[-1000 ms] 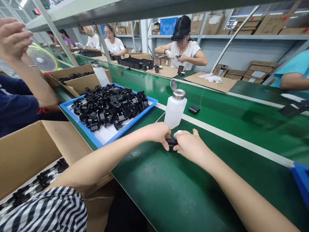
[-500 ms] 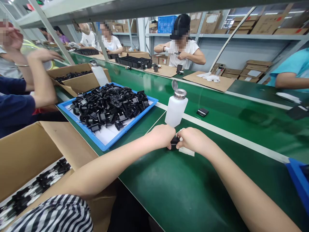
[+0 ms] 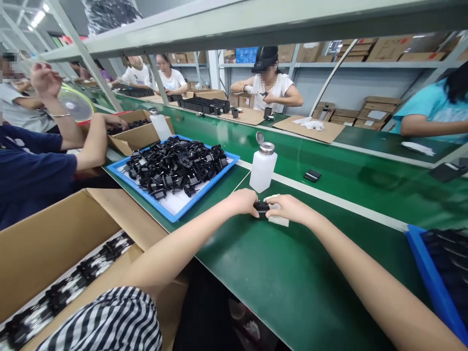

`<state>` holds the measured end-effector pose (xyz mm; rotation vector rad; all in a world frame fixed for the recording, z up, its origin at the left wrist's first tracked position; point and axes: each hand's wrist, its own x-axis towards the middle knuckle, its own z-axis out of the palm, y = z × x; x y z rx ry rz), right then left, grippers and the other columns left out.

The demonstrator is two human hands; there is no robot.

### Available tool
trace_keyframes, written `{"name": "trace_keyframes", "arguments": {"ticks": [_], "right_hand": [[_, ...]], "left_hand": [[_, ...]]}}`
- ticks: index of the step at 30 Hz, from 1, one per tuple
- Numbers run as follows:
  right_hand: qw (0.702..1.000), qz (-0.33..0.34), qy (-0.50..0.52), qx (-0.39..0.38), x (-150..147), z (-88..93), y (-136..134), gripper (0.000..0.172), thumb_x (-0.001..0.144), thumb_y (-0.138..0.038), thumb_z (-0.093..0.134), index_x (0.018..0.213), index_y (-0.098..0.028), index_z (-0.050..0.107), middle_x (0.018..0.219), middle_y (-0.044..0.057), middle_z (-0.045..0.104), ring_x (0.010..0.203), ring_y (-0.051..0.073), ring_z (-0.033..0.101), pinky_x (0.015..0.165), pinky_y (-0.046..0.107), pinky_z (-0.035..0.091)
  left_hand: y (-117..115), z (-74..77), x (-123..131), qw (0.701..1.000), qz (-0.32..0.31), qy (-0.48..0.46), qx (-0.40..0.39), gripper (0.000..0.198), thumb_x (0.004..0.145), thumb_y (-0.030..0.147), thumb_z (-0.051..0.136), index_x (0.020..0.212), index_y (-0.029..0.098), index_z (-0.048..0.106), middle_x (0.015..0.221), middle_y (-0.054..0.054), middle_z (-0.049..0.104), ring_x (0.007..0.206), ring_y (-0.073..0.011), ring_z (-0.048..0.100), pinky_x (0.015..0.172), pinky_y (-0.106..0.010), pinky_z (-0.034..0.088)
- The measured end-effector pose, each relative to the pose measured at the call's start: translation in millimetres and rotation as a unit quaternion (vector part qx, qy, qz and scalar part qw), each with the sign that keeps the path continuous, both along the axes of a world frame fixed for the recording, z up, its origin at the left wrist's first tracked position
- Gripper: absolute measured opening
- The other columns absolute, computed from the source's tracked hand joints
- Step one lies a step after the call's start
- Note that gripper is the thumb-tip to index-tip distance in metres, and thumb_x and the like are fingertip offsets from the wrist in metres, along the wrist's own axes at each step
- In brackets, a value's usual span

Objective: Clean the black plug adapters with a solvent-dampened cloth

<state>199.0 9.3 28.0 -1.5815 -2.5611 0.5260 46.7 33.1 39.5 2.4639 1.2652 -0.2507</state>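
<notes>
Black adapter piece (image 3: 262,207) is low on the green counter (image 3: 292,282), held between both hands, just in front of the white pump bottle (image 3: 262,165). Long axis runs left-right across the view. Left hand (image 3: 244,201): fingers curled shut on its left end. Right hand (image 3: 288,207): fingers pinching the right end from the opposite side. Both touch it, neither nearer. White cloth (image 3: 278,220) lies under the right fingers, against the piece; can't tell if the piece rests on cloth or counter. Blue tray (image 3: 146,199) heaped with similar black pieces sits off to the left, apart. One loose black part (image 3: 312,175) lies farther out, beyond the right hand
</notes>
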Motion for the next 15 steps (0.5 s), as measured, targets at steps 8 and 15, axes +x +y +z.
{"name": "trace_keyframes", "arguments": {"ticks": [8, 15], "right_hand": [[0.925, -0.365, 0.019, 0.104, 84.9, -18.9, 32.8, 0.048, 0.073, -0.034, 0.041, 0.114, -0.008, 0.036, 0.114, 0.017, 0.038, 0.106, 0.030, 0.032, 0.081, 0.039, 0.031], [0.880, -0.465, -0.031, 0.091, 126.2, -42.2, 40.0, 0.055, 0.073, -0.044, 0.035, 0.117, -0.012, 0.029, 0.110, 0.020, 0.038, 0.098, 0.034, 0.036, 0.074, 0.047, 0.030]], "left_hand": [[-11.7, -52.8, -8.9, 0.912, 0.101, -0.379, -0.123, 0.050, 0.055, 0.026, 0.060, 0.101, 0.013, 0.045, 0.095, -0.005, 0.054, 0.082, -0.0136, 0.051, 0.075, -0.025, 0.038], [0.1, -70.6, -9.1, 0.787, 0.151, -0.517, -0.301, 0.033, 0.059, 0.017, 0.059, 0.090, 0.012, 0.051, 0.091, -0.004, 0.057, 0.080, -0.0111, 0.053, 0.077, -0.025, 0.038]]}}
